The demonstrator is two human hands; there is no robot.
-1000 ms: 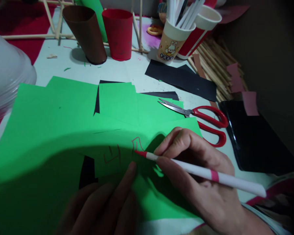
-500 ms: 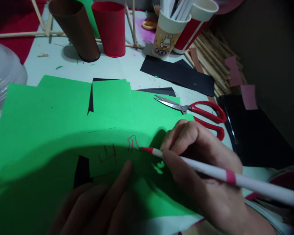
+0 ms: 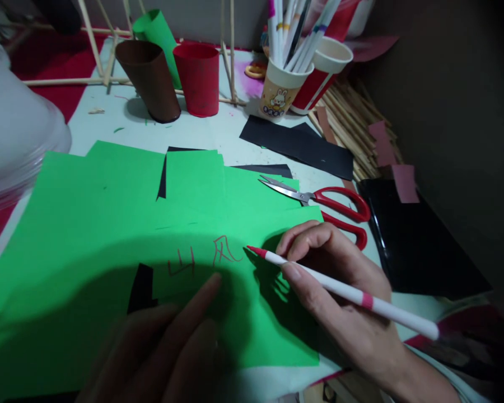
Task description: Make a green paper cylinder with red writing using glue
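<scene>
My right hand (image 3: 340, 280) grips a white felt-tip pen (image 3: 340, 285) with a red tip, which points at the green paper (image 3: 88, 207) just right of the red handwriting (image 3: 227, 251). Two characters stand there, drawn in thin red lines. My left hand (image 3: 163, 347) lies on the paper in shadow, its index finger stretched out just below the second character. The other fingers are dim, and nothing shows in them. A black scrap (image 3: 141, 288) lies beside that hand. Red-handled scissors (image 3: 306, 197) rest slightly open beyond my right hand, partly over the green sheets.
Brown (image 3: 151, 81) and red (image 3: 198, 81) paper tubes stand at the back near a wooden stick frame (image 3: 63, 82). A rabbit-print cup (image 3: 279, 92) holds several pens. Black paper strips (image 3: 296, 146) and bundled sticks (image 3: 353, 123) lie right; a clear plastic tub (image 3: 21, 129) sits left.
The second character has gained strokes, and the pen tip is now off to its right. My view has tilted up a little, showing more of the back of the table.
</scene>
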